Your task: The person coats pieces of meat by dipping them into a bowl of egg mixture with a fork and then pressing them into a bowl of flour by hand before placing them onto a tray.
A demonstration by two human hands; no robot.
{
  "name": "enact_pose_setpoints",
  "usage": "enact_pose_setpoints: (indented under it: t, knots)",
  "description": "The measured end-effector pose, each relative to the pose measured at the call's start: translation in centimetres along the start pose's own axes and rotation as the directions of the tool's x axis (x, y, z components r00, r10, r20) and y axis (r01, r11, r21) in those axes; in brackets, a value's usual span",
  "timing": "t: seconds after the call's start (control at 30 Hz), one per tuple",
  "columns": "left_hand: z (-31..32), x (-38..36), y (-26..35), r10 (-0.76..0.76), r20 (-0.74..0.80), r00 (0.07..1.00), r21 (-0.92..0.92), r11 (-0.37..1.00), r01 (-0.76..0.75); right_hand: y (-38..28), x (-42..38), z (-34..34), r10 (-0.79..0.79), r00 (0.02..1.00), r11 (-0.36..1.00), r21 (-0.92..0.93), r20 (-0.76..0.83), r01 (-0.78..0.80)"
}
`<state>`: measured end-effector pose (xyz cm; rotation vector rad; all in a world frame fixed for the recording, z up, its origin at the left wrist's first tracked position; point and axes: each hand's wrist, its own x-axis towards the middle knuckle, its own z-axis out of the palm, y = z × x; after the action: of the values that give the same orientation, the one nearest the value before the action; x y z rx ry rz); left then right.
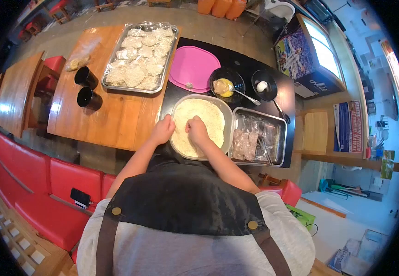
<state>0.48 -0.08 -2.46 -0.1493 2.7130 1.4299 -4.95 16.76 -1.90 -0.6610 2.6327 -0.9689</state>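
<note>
A pale tub (228,110) of breadcrumbs (202,112) stands at the table's front edge. Over its left rim is my left hand (163,129), fingers curled closed; what they hold, if anything, is hidden. My right hand (197,129) is a fist pressed on the crumbs inside the tub, and nothing can be made out in it. Right of the tub, a metal tray (280,138) holds raw meat pieces (245,144) and tongs (264,149). Behind the tub is a dark bowl (241,83) with yellow egg, a piece of meat and a spoon (247,97).
A metal tray (166,76) of breaded pieces (140,57) lies back left, beside a pink lid (195,68). Two black cups (89,99) stand on the wooden table (112,119). A dark bowl (268,94) with a white egg is back right.
</note>
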Motion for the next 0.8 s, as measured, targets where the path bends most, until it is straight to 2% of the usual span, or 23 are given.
enact_pose_setpoints:
  t: [0.03,0.07,0.1,0.17,0.2,0.23,0.3,0.33,0.37,0.43,0.47,0.53,0.57,0.63,0.67,0.8]
  knots:
    - [0.2,0.2,0.0,0.022,-0.022,1.0,-0.021,1.0,-0.022,-0.2,-0.2,-0.3,0.043,0.998,0.99,0.138,-0.047,-0.036]
    - [0.4,-0.1,0.0,0.022,-0.01,1.0,-0.022,1.0,-0.022,0.2,0.0,-1.3,-0.035,0.999,0.999,0.023,0.038,0.035]
    - [0.0,-0.1,0.3,0.023,-0.006,1.0,-0.004,1.0,-0.023,0.4,-0.5,-2.7,-0.03,0.999,0.999,0.026,0.032,0.03]
    - [-0.4,0.4,0.5,0.029,-0.01,1.0,0.016,0.999,-0.029,0.9,-1.3,-6.0,0.166,0.982,0.986,-0.012,0.091,-0.165]
    - [-0.4,0.4,0.3,0.018,-0.002,1.0,-0.002,1.0,-0.018,0.7,-2.4,-7.1,0.31,0.949,0.939,-0.172,0.058,-0.297]
    - [-0.2,0.2,0.1,0.006,0.012,1.0,-0.02,1.0,-0.006,1.4,-3.3,-6.3,0.314,0.948,0.938,-0.172,0.058,-0.3]
    - [0.2,0.2,-0.4,0.024,0.006,1.0,-0.032,0.999,-0.024,2.4,-4.9,-4.8,0.418,0.902,0.837,-0.431,0.107,-0.337]
    - [0.4,0.4,-0.4,0.041,-0.015,0.999,-0.043,0.998,-0.042,2.3,-5.1,-4.3,0.42,0.907,0.827,-0.427,0.038,-0.366]
    - [0.4,0.5,-0.4,0.044,-0.018,0.999,-0.044,0.998,-0.045,2.6,-4.6,-4.5,0.418,0.908,0.827,-0.429,0.035,-0.364]
    - [0.1,0.3,-0.3,0.044,-0.008,0.999,-0.051,0.998,-0.044,2.5,-3.2,-4.9,0.53,0.817,0.848,-0.164,0.229,-0.504]
    - [0.0,0.3,-0.2,0.044,-0.011,0.999,-0.051,0.998,-0.045,2.5,-2.9,-5.1,0.528,0.818,0.849,-0.165,0.228,-0.502]
    - [0.2,0.2,-0.3,0.03,0.0,1.0,-0.054,0.998,-0.03,0.4,-2.6,-6.7,0.343,0.928,0.937,-0.127,0.147,-0.326]
    - [0.3,0.0,-0.4,0.023,0.001,1.0,-0.056,0.998,-0.023,-0.1,-2.6,-6.8,0.344,0.926,0.936,-0.129,0.155,-0.327]
    - [0.3,0.3,-0.4,0.045,-0.016,0.999,-0.051,0.998,-0.045,-0.8,-1.8,-7.1,0.148,0.982,0.989,0.037,-0.12,-0.144]
    - [0.3,0.3,-0.3,0.046,-0.021,0.999,-0.051,0.998,-0.047,-1.3,-1.2,-7.2,0.173,0.973,0.981,0.118,-0.151,-0.156]
    - [-0.1,0.3,-0.1,0.021,-0.013,1.0,-0.002,1.0,-0.021,0.4,1.8,-3.7,0.113,0.978,0.97,0.234,-0.175,-0.07]
